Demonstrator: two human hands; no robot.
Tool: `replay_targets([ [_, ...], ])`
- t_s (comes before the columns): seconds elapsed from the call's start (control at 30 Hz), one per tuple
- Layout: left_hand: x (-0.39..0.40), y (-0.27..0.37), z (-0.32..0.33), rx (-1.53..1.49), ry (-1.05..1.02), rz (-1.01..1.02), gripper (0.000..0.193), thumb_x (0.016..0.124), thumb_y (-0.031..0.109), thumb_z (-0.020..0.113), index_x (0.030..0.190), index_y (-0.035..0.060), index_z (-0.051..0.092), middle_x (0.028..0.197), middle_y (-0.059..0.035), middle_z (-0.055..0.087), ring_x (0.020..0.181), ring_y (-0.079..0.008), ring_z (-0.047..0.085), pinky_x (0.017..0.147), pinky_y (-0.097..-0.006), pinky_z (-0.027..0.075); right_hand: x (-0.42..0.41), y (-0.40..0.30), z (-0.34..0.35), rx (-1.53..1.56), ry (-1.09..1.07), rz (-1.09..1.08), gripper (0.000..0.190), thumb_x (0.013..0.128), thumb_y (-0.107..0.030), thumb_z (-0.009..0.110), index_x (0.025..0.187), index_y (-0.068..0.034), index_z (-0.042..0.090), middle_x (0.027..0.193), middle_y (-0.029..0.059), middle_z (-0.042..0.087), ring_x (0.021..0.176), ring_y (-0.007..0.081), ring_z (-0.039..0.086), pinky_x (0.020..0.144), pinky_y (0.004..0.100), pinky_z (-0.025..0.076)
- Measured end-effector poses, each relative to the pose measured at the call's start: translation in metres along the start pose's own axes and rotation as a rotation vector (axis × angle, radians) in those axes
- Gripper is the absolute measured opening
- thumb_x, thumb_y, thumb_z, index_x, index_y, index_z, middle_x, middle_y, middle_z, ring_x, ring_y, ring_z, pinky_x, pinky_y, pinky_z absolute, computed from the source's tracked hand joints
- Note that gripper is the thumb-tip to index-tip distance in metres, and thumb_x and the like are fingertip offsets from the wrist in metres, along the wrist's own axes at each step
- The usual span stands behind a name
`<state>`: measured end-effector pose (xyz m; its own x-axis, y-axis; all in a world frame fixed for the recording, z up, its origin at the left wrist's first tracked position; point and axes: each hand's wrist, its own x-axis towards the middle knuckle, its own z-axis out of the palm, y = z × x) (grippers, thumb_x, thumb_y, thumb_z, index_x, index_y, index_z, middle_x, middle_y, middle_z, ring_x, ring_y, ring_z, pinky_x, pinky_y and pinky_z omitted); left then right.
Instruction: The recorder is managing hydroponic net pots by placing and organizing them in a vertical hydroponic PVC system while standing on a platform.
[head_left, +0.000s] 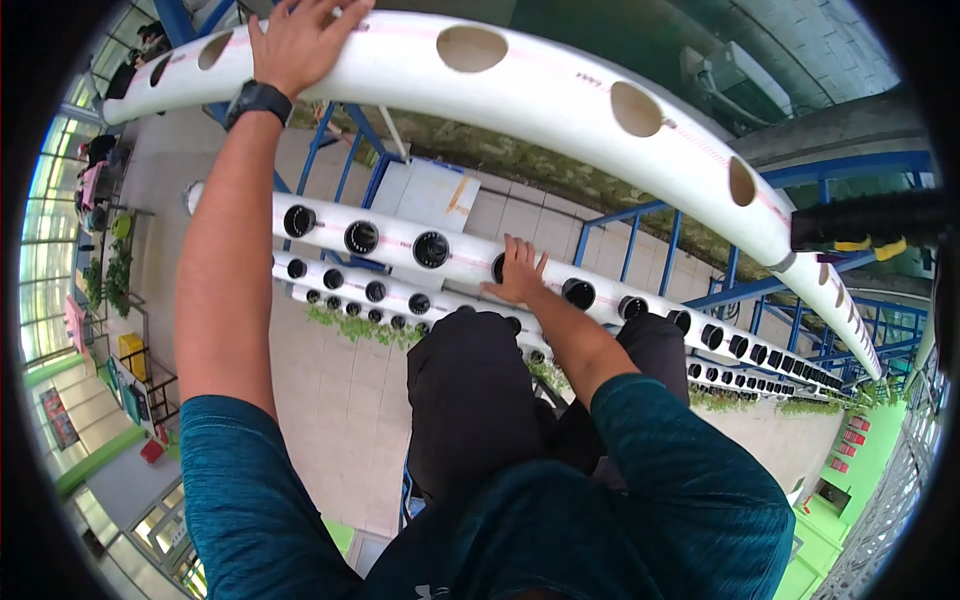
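Note:
My left hand, with a dark watch on its wrist, rests spread on the top white plastic pipe, between two of its round holes. The holes nearest it hold no cups. Lower down, my right hand lies with fingers spread on a second white pipe, beside and partly over one black net cup. More black net cups sit in that pipe's holes on both sides of the hand. Neither hand is closed around anything; the palms are hidden.
Blue metal framing supports the pipes. Lower pipes carry more cups and green plants. My knees are close to the pipes, high above the tiled floor. A black object with yellow parts is at the right. People are far left.

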<state>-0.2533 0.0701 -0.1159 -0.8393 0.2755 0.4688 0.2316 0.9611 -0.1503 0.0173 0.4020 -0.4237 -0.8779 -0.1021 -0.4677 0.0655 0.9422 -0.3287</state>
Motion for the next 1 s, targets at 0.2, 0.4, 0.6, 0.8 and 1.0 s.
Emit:
replay_targets([
  [0.2, -0.006, -0.006, 0.022, -0.242, 0.083, 0.01, 0.051, 0.096, 0.048, 0.05, 0.127, 0.0101, 0.063, 0.144, -0.011, 0.052, 0.137, -0.0366, 0.039, 0.114, -0.0579, 0.02, -0.073, -0.03, -0.07, 0.685, 0.314, -0.183, 0.036, 0.084, -0.028, 0.072, 0.107, -0.001, 0.07, 0.094, 0.0133, 0.072, 0.093, 0.0257, 0.07, 0.083, 0.0372, 0.054],
  [0.4, -0.006, 0.031, -0.045, -0.094, -0.186, -0.253, 0.059, 0.099, 0.055, 0.04, 0.137, 0.0121, 0.054, 0.154, -0.0039, 0.038, 0.147, -0.0288, 0.023, 0.115, -0.0665, 0.006, -0.243, 0.028, -0.391, 0.292, 1.554, -0.332, 0.013, 0.093, -0.014, 0.066, 0.091, -0.001, 0.066, 0.085, 0.0074, 0.068, 0.077, 0.012, 0.064, 0.071, 0.0272, 0.051],
  [0.6, -0.003, 0.051, -0.071, -0.044, -0.288, -0.304, 0.06, 0.1, 0.049, 0.039, 0.148, 0.0144, 0.042, 0.161, -0.0041, 0.023, 0.15, -0.0286, 0.016, 0.115, -0.0671, 0.002, -0.365, 0.036, -0.698, 0.445, 1.899, -0.44, 0.085, 0.077, -0.05, 0.08, 0.131, 0.007, 0.047, 0.112, 0.015, 0.06, 0.103, 0.0228, 0.058, 0.092, 0.0335, 0.045],
  [0.8, -0.01, 0.065, -0.07, 0.012, -0.067, -0.475, 0.072, 0.087, 0.031, 0.065, 0.148, 0.0053, 0.037, 0.163, -0.0065, 0.015, 0.149, -0.0314, 0.016, 0.113, -0.0707, 0.012, -0.366, 0.006, -0.788, 0.6, 1.269, -0.173, 0.077, 0.067, -0.057, 0.084, 0.112, 0.003, 0.067, 0.103, 0.015, 0.067, 0.11, 0.0263, 0.06, 0.1, 0.0409, 0.042],
  [1.0, 0.059, 0.248, -0.225, -0.88, 0.513, 0.1, 0.044, 0.081, 0.036, 0.076, 0.111, 0.0053, 0.069, 0.093, -0.0175, 0.072, 0.083, -0.0349, 0.07, 0.073, -0.0391, 0.056, -0.339, 0.031, -0.81, 0.403, 1.234, -0.085, 0.043, 0.077, -0.044, 0.081, 0.091, -0.005, 0.071, 0.086, 0.005, 0.067, 0.08, 0.0139, 0.062, 0.076, 0.0312, 0.05],
])
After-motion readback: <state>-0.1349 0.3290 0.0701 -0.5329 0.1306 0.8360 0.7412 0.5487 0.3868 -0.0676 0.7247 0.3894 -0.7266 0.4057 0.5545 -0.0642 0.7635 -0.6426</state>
